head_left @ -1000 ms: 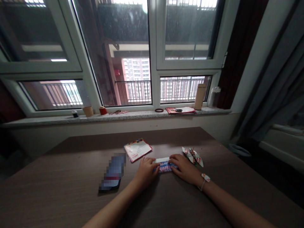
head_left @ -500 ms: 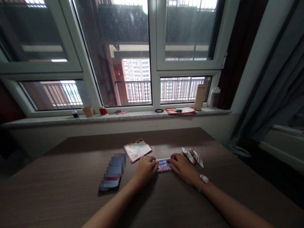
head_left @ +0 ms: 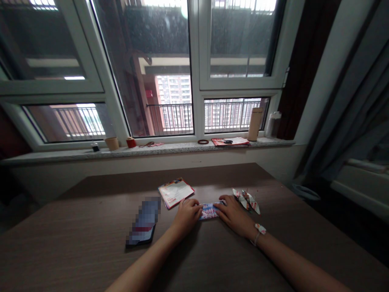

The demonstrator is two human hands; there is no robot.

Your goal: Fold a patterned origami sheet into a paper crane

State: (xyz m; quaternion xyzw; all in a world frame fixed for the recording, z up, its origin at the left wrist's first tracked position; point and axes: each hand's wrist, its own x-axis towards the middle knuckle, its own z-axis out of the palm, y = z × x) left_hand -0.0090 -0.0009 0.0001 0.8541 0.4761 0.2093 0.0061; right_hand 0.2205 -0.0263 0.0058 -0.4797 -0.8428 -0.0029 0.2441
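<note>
Between my hands lies a small piece of blue, white and red printed paper (head_left: 208,211), flat on the brown table. My left hand (head_left: 187,213) holds its left end, thumb and fingers closed at the edge. At the right end, the thumb and fingers of my right hand (head_left: 232,215) are closed on the paper too, hiding that corner. A bracelet (head_left: 259,232) circles my right wrist. Just beyond my left hand is a small stack of printed sheets (head_left: 175,192). Folded printed paper pieces (head_left: 246,200) lie beyond my right hand.
A phone with a blurred screen (head_left: 144,223) rests on the table (head_left: 75,227) left of my left forearm. Along the windowsill (head_left: 179,148) stand a paper cup (head_left: 112,143), a red spool (head_left: 131,142), scissors on red sheets (head_left: 230,141), a tan flask (head_left: 255,124) and a clear bottle (head_left: 273,125).
The white strip along the paper's far edge no longer shows; the print now reaches that edge. Both hands stay almost in place on the paper.
</note>
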